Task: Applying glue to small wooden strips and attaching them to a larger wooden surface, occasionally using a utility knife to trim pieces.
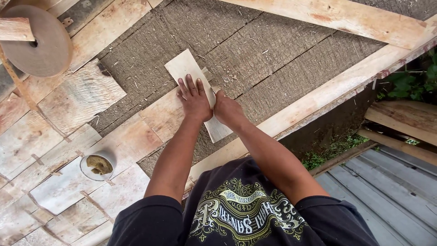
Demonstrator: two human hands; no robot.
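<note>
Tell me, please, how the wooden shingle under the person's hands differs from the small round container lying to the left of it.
The wooden shingle is a long, pale, flat rectangle; the round container is small and circular with brownish material inside. The left hand lies flat on the shingle and the right hand is at its edge, while the container lies untouched. The shingle lies on bare brown underlay, the container on shingles already laid.

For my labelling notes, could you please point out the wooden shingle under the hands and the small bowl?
wooden shingle (184, 68): head view, bare upper end.
small bowl (86, 171): head view, left rim.
</note>
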